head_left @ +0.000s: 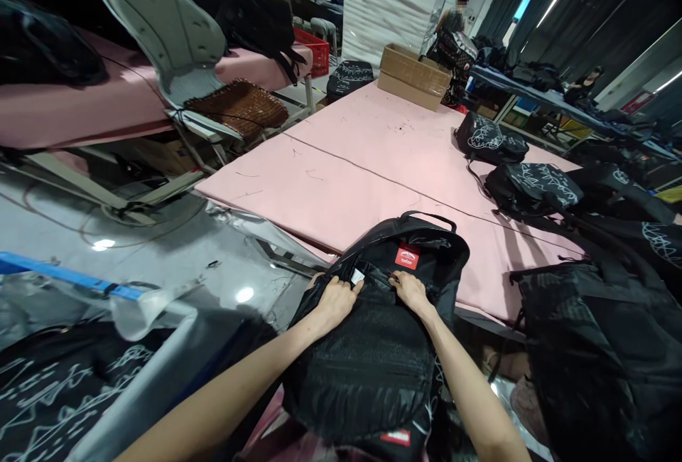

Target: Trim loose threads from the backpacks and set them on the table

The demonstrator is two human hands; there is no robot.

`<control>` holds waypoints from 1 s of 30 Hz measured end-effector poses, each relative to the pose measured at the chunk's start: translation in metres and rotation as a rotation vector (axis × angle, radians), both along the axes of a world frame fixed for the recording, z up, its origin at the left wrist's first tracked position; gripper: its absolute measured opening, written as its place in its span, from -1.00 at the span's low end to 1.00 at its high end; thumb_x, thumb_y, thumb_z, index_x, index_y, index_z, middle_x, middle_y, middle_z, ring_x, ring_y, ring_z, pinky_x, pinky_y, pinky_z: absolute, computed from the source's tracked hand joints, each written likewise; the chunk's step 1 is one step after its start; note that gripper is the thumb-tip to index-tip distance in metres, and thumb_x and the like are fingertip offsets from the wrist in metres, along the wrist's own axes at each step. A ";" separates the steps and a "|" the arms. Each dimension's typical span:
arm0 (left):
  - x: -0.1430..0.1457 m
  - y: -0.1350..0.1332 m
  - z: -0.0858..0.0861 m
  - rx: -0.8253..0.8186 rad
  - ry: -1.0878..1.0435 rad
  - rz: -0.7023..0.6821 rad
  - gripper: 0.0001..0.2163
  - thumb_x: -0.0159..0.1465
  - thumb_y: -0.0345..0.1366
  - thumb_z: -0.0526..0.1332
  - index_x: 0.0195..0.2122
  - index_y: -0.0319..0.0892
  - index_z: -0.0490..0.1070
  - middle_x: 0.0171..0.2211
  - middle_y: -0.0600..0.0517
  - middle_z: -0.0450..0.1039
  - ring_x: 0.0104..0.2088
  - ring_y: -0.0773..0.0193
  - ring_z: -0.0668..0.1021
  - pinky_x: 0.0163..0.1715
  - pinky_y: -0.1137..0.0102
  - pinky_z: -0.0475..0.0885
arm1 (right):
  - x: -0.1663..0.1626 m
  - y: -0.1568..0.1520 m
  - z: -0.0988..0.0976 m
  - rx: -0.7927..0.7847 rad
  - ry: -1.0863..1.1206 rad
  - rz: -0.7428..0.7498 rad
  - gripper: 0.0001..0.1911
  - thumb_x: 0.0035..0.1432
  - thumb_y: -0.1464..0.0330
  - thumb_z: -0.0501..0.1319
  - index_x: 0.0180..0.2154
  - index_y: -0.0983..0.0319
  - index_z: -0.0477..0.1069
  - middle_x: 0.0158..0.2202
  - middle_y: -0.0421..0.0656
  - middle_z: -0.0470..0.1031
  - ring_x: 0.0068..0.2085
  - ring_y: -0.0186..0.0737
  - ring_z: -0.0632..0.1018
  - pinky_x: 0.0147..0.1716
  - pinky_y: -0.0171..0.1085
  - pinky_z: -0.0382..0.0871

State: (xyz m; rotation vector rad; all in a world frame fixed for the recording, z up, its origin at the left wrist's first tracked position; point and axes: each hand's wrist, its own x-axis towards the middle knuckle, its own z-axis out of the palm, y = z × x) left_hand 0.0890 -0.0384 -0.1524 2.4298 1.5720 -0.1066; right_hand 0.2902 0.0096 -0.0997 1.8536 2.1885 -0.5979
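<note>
A black backpack [367,348] lies open before me, its upper end resting on the pink table and its lower end near my lap. My left hand [338,300] is closed on the edge of an inside pocket, beside a small white tag [357,276]. Opposite it, my right hand [410,290] pinches the same pocket's edge on the right. A red label [407,256] shows on the lining above my hands. The carry handle [430,219] stands at the top. What lies inside the pocket is hidden.
Several black backpacks with white line drawings [538,185] sit along the right of the pink table [341,156]. A cardboard box [413,77] stands at its far end. At left are a grey chair [165,28] and a covered bin [175,348]. A person [452,39] stands behind.
</note>
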 end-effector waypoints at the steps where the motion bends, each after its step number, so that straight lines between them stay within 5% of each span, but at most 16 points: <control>1: 0.000 0.000 0.000 0.006 -0.002 -0.004 -0.59 0.28 -0.30 0.01 0.14 -0.30 0.16 -0.38 -0.10 0.44 -0.32 0.18 0.46 -0.17 0.22 0.18 | 0.000 -0.001 0.000 0.004 0.001 -0.002 -0.73 0.26 0.21 -0.03 -0.09 0.07 0.34 -0.10 -0.16 0.47 -0.10 -0.12 0.50 -0.25 -0.27 0.28; 16: 0.001 -0.001 0.007 0.004 -0.014 -0.007 -0.60 0.25 -0.40 0.00 0.13 -0.28 0.19 -0.42 -0.12 0.45 -0.36 0.19 0.47 -0.20 0.26 0.17 | 0.001 -0.007 0.003 0.029 0.016 -0.013 -0.73 0.27 0.21 -0.03 -0.06 0.05 0.33 -0.08 -0.18 0.44 -0.08 -0.19 0.48 -0.20 -0.30 0.25; 24: 0.005 -0.002 0.011 0.017 0.016 0.003 -0.63 0.28 -0.14 0.07 0.03 -0.25 0.26 -0.19 -0.07 0.41 -0.23 0.21 0.48 -0.13 0.17 0.33 | 0.003 -0.007 0.000 0.045 0.037 -0.011 -0.72 0.28 0.21 -0.04 -0.08 0.09 0.35 -0.10 -0.18 0.45 -0.07 -0.20 0.47 -0.22 -0.33 0.25; 30: 0.005 -0.004 0.011 0.043 0.043 -0.008 -0.65 0.27 -0.13 0.08 -0.01 -0.24 0.28 -0.14 -0.07 0.38 -0.21 0.22 0.47 -0.15 0.19 0.36 | 0.004 -0.010 -0.005 0.065 0.078 -0.030 -0.72 0.28 0.20 -0.04 -0.08 0.07 0.35 -0.09 -0.20 0.45 -0.07 -0.20 0.47 -0.20 -0.32 0.26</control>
